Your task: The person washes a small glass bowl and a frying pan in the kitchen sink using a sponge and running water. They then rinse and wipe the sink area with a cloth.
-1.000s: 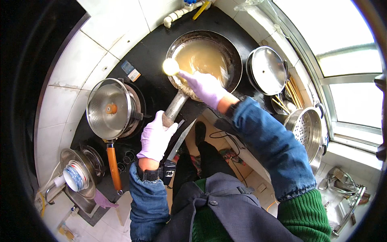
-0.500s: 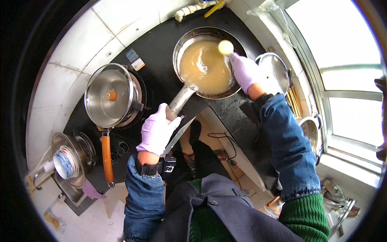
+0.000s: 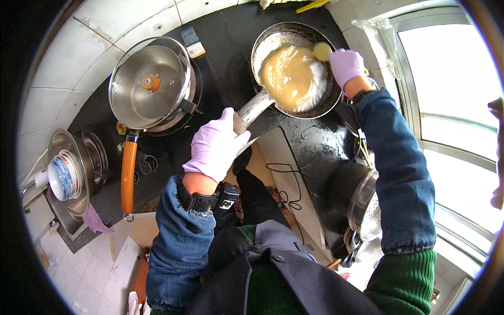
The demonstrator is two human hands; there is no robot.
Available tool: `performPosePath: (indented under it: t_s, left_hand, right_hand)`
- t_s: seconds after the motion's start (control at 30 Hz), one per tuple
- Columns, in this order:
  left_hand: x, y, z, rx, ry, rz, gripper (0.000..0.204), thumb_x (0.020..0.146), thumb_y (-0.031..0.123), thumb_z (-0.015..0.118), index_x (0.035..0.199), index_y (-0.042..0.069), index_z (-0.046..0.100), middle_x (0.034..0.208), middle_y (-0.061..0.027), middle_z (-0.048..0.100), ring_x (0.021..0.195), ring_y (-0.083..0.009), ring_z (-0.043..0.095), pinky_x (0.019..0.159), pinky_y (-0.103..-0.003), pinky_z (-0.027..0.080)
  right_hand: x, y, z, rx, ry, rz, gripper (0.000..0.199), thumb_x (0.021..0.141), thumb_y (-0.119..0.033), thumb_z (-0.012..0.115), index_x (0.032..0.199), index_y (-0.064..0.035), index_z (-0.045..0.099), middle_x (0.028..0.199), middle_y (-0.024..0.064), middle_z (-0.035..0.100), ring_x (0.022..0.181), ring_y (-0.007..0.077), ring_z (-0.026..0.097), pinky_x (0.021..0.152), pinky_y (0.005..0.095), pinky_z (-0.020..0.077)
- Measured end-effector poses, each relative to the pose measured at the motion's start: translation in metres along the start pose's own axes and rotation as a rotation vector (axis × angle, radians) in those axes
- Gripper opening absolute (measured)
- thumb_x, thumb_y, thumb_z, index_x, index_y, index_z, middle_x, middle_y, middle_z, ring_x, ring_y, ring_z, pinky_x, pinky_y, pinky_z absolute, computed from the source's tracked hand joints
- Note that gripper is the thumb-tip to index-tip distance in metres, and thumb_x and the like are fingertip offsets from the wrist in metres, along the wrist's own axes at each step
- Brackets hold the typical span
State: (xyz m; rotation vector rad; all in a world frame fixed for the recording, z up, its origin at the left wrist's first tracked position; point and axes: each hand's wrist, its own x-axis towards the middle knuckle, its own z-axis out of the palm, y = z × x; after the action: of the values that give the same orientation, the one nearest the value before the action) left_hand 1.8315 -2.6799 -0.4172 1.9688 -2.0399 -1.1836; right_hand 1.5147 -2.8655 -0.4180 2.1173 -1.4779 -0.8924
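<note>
The frying pan (image 3: 294,68) sits on the black stovetop (image 3: 310,142) at twelve o'clock, murky tan liquid inside. The right hand (image 3: 346,65), gloved, pinches a pale round sponge (image 3: 322,51) in closed fingers at the pan's two o'clock rim; a second ago it was at the nine o'clock rim, so the scrubbing has swept right across. The left hand (image 3: 216,147) stays wrapped tight round the pan's handle (image 3: 254,107). Count: one frying pan, one lidded pot (image 3: 149,84) with an orange handle at ten o'clock, one stack of bowls (image 3: 63,176) at nine, one steel strainer (image 3: 370,210) at four.
</note>
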Motion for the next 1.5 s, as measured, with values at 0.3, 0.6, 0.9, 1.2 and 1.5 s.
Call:
performPosePath:
  t_s: [0.3, 0.6, 0.9, 1.2, 1.5]
  left_hand:
    - [0.003, -0.003, 0.005, 0.005, -0.003, 0.004, 0.052, 0.089, 0.046, 0.068, 0.117, 0.006, 0.05, 0.093, -0.0195, 0.071, 0.086, -0.0379, 0.071, 0.073, -0.047, 0.056]
    - [0.005, -0.005, 0.007, 0.063, 0.007, 0.029, 0.055, 0.089, 0.047, 0.069, 0.12, 0.006, 0.051, 0.096, -0.0203, 0.071, 0.091, -0.0392, 0.07, 0.076, -0.048, 0.056]
    - [0.003, -0.003, 0.003, 0.077, -0.006, 0.001, 0.062, 0.089, 0.047, 0.068, 0.129, 0.004, 0.05, 0.095, -0.0212, 0.072, 0.087, -0.0384, 0.071, 0.075, -0.047, 0.057]
    - [0.0, 0.0, 0.005, 0.072, 0.034, 0.003, 0.056, 0.089, 0.045, 0.068, 0.123, 0.005, 0.051, 0.088, -0.0202, 0.071, 0.082, -0.0381, 0.071, 0.07, -0.046, 0.056]
    - [-0.001, 0.003, 0.002, 0.02, 0.049, 0.014, 0.05, 0.087, 0.047, 0.071, 0.112, 0.008, 0.05, 0.087, -0.0196, 0.071, 0.083, -0.0405, 0.07, 0.069, -0.047, 0.055]
  right_hand:
    - [-0.068, -0.026, -0.013, 0.354, -0.565, -0.505, 0.029, 0.088, -0.007, 0.054, 0.108, -0.0142, 0.075, 0.105, 0.0087, 0.074, 0.098, 0.0292, 0.071, 0.085, 0.037, 0.0546]
    - [-0.062, -0.057, -0.013, 1.171, -0.694, -0.374, 0.035, 0.099, -0.029, 0.054, 0.129, -0.0169, 0.068, 0.078, 0.002, 0.069, 0.06, 0.0113, 0.06, 0.058, 0.0286, 0.0546]
    - [-0.019, 0.022, -0.022, 0.015, -0.282, -0.086, 0.017, 0.082, -0.021, 0.071, 0.096, -0.0122, 0.078, 0.093, 0.0131, 0.075, 0.089, 0.0289, 0.073, 0.076, 0.04, 0.0579]
    - [-0.075, -0.004, 0.023, 0.408, -0.221, 0.118, 0.027, 0.096, -0.015, 0.05, 0.11, -0.0123, 0.073, 0.099, 0.0143, 0.073, 0.094, 0.0325, 0.072, 0.083, 0.0436, 0.0565]
    - [-0.094, -0.079, -0.02, 0.984, -0.229, -0.141, 0.031, 0.091, -0.015, 0.052, 0.115, -0.0173, 0.072, 0.103, 0.0157, 0.072, 0.096, 0.0331, 0.071, 0.087, 0.0422, 0.0555]
